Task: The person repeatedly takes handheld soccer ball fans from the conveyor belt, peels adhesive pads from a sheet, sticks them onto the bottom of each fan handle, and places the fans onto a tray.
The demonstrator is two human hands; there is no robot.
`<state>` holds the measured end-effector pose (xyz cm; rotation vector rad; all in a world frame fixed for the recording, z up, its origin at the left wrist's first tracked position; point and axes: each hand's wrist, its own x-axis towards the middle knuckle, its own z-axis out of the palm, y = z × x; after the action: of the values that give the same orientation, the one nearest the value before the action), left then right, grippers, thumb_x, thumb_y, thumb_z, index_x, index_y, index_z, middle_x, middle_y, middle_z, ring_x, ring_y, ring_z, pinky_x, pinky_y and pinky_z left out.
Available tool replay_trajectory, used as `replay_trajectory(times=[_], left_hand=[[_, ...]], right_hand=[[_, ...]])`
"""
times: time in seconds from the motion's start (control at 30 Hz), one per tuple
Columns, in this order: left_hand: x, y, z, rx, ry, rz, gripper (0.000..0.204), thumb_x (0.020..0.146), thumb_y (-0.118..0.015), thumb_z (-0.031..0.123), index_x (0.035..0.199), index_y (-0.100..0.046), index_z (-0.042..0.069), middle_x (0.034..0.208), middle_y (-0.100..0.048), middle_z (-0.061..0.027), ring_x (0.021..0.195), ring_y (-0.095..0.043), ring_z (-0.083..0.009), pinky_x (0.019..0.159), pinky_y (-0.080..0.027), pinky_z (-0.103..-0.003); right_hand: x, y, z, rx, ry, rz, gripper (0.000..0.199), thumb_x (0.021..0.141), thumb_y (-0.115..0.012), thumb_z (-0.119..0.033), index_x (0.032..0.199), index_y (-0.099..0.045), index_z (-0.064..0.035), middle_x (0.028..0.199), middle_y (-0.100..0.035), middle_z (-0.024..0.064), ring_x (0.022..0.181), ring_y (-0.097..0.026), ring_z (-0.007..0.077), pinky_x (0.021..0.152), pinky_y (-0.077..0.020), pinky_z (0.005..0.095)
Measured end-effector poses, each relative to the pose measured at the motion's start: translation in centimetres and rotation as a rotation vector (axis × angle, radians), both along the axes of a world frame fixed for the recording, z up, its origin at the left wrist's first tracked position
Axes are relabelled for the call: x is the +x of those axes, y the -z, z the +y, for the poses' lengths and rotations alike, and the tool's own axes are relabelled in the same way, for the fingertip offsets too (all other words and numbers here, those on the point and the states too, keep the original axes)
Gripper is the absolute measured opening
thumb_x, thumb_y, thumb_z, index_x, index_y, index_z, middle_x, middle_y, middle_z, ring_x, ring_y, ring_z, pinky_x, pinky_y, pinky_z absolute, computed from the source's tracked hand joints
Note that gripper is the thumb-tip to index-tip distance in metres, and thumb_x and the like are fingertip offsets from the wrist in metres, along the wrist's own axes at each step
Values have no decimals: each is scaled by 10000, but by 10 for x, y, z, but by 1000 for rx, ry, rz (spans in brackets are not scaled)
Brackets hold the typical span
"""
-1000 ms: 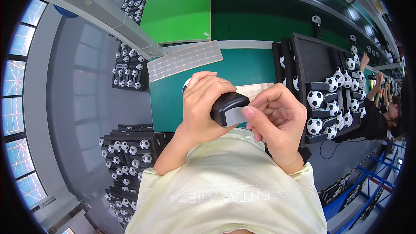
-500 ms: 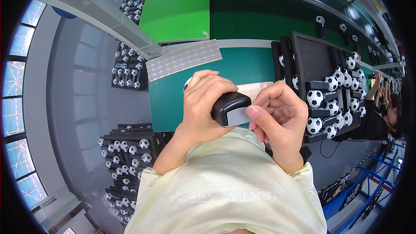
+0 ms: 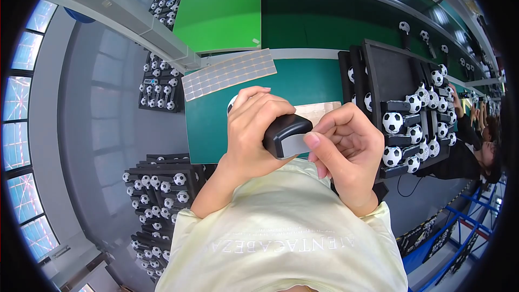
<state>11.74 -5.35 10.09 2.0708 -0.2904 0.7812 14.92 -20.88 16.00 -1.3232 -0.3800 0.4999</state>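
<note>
My left hand (image 3: 251,132) is wrapped round a black-handled soccer-ball item (image 3: 289,127), whose flat end faces my right hand. A bit of its white, rounded other end shows behind my left fingers. Against the flat black end lies a small silver-grey label (image 3: 294,145). Thumb and forefinger of my right hand (image 3: 346,151) pinch the label's right edge. Whether the label is stuck down all over, I cannot tell. Beyond my hands, a sheet of silver-grey labels (image 3: 230,74) rests on the green table (image 3: 211,140).
A pale sheet (image 3: 319,111) lies behind my right hand. To the right stands a black tray (image 3: 392,65) beside stacked soccer-ball items (image 3: 393,123). More stacks (image 3: 162,184) stand at lower left. A green conveyor (image 3: 324,16) runs along the back; a co-worker (image 3: 470,151) is at far right.
My hands and the black-handled item have hardly moved, with the pinch on the label kept. Items on the conveyor have shifted slightly to the right, and the co-worker has moved a little.
</note>
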Motion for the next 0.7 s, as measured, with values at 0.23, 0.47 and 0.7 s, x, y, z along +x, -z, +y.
replay_trajectory(times=[0.23, 0.47, 0.7], left_hand=[[0, 1, 1, 13, -18, -20, 394, 504, -752, 115, 838, -551, 51, 730, -586, -72, 665, -580, -237, 765, -435, -398], [-2, 1, 0, 21, -39, -39, 397, 508, -758, 120, 841, -554, 47, 735, -585, -81, 668, -579, -244, 766, -435, -401], [-4, 4, 4, -136, 90, 38, 344, 592, -707, 162, 873, -569, 18, 770, -607, -103, 732, -594, -209, 822, -431, -416]], right_hand=[[-4, 0, 8, -50, 82, -62, 123, 800, -606, 54, 815, -487, 23, 649, -558, 58, 447, -480, 35, 377, -335, 159], [-6, 6, 7, -111, 90, -268, 147, 787, -615, 76, 825, -484, 22, 661, -560, 52, 475, -478, 23, 399, -330, 154], [6, 22, 8, -147, 39, -334, 151, 814, -606, 23, 914, -492, 17, 661, -560, 45, 493, -482, 29, 392, -301, 155]])
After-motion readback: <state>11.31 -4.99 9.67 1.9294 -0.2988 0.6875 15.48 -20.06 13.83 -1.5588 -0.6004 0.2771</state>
